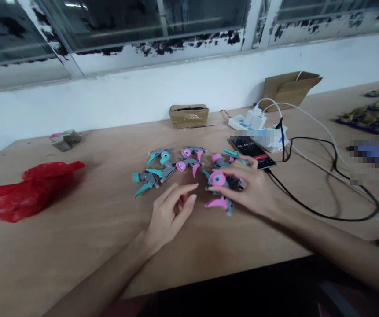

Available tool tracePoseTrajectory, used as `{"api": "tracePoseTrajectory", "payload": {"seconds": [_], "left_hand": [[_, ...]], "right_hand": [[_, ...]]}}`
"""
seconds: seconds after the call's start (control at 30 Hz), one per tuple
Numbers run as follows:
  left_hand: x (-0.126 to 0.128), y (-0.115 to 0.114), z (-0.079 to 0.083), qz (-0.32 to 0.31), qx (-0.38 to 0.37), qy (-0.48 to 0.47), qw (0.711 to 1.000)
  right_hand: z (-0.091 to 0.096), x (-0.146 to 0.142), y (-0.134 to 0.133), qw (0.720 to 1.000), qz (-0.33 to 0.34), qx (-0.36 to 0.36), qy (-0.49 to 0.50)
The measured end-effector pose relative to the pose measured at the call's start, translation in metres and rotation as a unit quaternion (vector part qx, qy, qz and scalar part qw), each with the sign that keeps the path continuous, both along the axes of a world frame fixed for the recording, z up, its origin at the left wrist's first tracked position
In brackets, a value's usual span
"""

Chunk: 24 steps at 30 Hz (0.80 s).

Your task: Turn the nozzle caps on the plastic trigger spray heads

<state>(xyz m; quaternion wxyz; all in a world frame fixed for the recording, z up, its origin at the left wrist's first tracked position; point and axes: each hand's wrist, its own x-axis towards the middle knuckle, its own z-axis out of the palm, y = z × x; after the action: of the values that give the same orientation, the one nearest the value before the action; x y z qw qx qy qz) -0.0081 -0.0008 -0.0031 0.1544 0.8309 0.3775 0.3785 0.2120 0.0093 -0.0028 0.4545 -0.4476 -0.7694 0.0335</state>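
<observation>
Several grey trigger spray heads lie loosely grouped on the wooden table, some with teal parts, others with pink. My left hand (pixel 172 213) is in front of the left group, thumb and forefinger apart with nothing between them. Closest to it are a teal-capped spray head (pixel 146 179) and a pink spray head (pixel 192 165). My right hand (pixel 250 185) reaches in from the right, thumb and fingers closed around a pink-collared spray head (pixel 217 178). Below that one lies a spray head with a pink trigger (pixel 217 203). The fingers partly hide other heads behind them.
A phone (pixel 255 152) with a cable lies behind my right hand, near a white power strip (pixel 238 123). Cords loop across the right side. A red plastic bag (pixel 34 189) lies left; a small box (pixel 189 116) and an open carton (pixel 286 90) stand by the wall.
</observation>
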Motion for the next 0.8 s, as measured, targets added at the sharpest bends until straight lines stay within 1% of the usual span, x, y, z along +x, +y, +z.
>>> {"api": "tracePoseTrajectory", "payload": {"seconds": [0.07,0.13,0.2,0.33,0.4,0.47,0.57,0.63,0.73,0.8], "left_hand": [[-0.003,0.009,-0.001,0.063,0.015,0.011,0.998],[-0.006,0.019,-0.003,0.114,0.018,0.042,0.992],[-0.009,0.028,-0.004,0.151,0.046,0.088,0.984],[-0.008,0.043,-0.006,0.216,0.116,0.201,0.949],[-0.004,0.050,-0.008,0.231,0.132,0.244,0.932],[0.001,0.060,-0.010,0.240,0.144,0.267,0.922],[0.008,0.074,-0.011,0.242,0.157,0.272,0.918],[0.010,0.079,-0.008,0.235,0.165,0.270,0.919],[0.009,0.073,0.004,0.226,0.177,0.251,0.925],[0.008,0.061,0.015,0.218,0.178,0.214,0.936]], "right_hand": [[0.004,0.011,0.011,0.999,-0.049,0.003,0.008],[0.006,0.020,0.022,0.997,-0.082,0.011,0.005],[0.005,0.025,0.031,0.995,-0.097,0.013,-0.026],[-0.005,0.024,0.038,0.990,-0.106,0.007,-0.094],[-0.011,0.022,0.039,0.990,-0.105,0.001,-0.092],[-0.014,0.022,0.040,0.991,-0.108,-0.002,-0.075],[-0.014,0.025,0.042,0.991,-0.125,0.006,-0.052],[-0.011,0.029,0.043,0.989,-0.141,0.020,-0.040],[-0.004,0.030,0.038,0.988,-0.143,0.055,-0.016],[0.002,0.024,0.030,0.990,-0.114,0.079,-0.007]]}}
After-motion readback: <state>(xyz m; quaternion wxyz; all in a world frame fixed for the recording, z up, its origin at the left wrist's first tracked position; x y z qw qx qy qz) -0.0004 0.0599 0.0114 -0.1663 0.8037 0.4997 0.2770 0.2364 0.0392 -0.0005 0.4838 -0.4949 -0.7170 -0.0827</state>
